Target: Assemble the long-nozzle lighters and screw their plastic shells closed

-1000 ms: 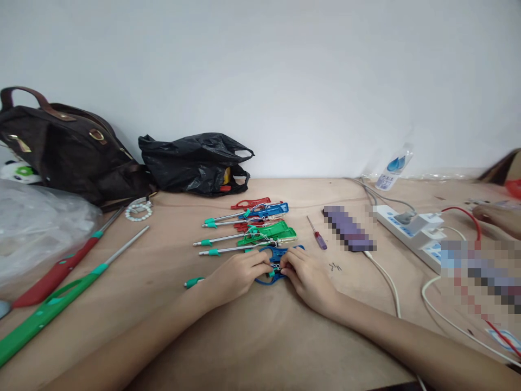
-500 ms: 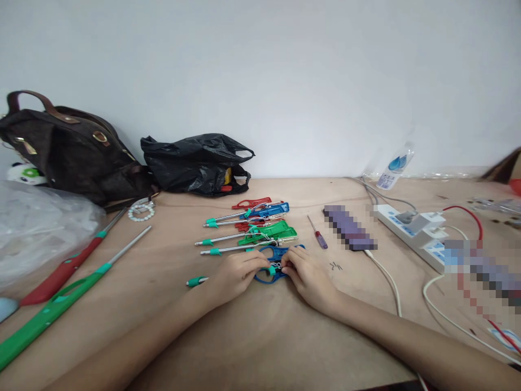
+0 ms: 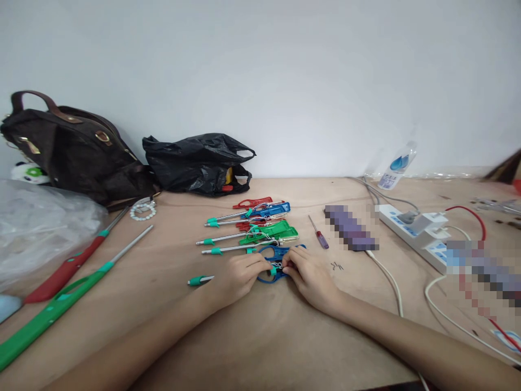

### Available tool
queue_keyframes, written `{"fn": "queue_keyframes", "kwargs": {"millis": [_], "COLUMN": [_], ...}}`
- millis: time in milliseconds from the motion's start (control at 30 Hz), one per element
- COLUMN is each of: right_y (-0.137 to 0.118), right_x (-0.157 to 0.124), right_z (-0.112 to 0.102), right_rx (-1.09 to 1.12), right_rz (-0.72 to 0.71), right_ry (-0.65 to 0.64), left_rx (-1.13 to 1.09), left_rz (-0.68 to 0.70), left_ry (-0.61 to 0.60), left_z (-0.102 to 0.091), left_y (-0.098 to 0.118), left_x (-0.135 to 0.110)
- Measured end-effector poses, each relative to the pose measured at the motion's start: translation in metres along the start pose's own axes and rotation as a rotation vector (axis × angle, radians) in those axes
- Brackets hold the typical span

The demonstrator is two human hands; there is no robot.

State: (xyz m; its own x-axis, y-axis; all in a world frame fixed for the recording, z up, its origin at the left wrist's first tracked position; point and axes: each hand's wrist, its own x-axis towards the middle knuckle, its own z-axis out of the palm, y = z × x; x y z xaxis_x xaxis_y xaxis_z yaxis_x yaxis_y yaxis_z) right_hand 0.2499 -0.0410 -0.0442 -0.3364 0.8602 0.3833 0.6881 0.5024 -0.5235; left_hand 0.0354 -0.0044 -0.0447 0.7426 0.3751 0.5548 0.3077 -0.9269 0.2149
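Both my hands rest on the wooden table [image 3: 260,336] around a blue plastic lighter handle [image 3: 272,264] with a long metal nozzle whose teal tip [image 3: 198,280] sticks out to the left. My left hand [image 3: 238,274] pinches the handle from the left. My right hand [image 3: 310,277] pinches it from the right, fingertips at a small wire part in the middle. Just behind lies a row of similar red, blue and green long-nozzle lighters [image 3: 260,225].
Two long lighters, one red [image 3: 71,266] and one green [image 3: 61,307], lie at left by a clear plastic bag [image 3: 36,225]. A brown handbag [image 3: 69,149] and black bag [image 3: 197,163] stand at the wall. A small screwdriver [image 3: 318,232], power strip [image 3: 415,228] and cables lie right.
My hands stay pinched on the blue handle with only slight finger shifts. Another person's hand at the far right edge has left the view.
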Motion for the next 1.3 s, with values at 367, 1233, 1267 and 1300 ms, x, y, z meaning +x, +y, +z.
{"fn": "queue_keyframes", "kwargs": {"millis": [367, 1233, 1267, 1300], "right_y": [0.0, 0.001, 0.001, 0.001], "right_x": [0.0, 0.001, 0.001, 0.001], "right_z": [0.0, -0.001, -0.001, -0.001], "right_rx": [-0.017, -0.017, -0.022, -0.028], "right_rz": [0.001, 0.009, 0.005, 0.002], "right_ry": [-0.006, -0.036, -0.032, -0.028], "left_rx": [-0.015, -0.214, -0.213, -0.213], "left_rz": [-0.042, -0.155, -0.162, -0.169], "left_ry": [0.004, 0.028, 0.024, 0.016], "left_z": [0.005, -0.004, -0.004, -0.005], "left_y": [0.001, 0.002, 0.002, 0.002], "left_x": [-0.001, 0.003, 0.003, 0.003]}}
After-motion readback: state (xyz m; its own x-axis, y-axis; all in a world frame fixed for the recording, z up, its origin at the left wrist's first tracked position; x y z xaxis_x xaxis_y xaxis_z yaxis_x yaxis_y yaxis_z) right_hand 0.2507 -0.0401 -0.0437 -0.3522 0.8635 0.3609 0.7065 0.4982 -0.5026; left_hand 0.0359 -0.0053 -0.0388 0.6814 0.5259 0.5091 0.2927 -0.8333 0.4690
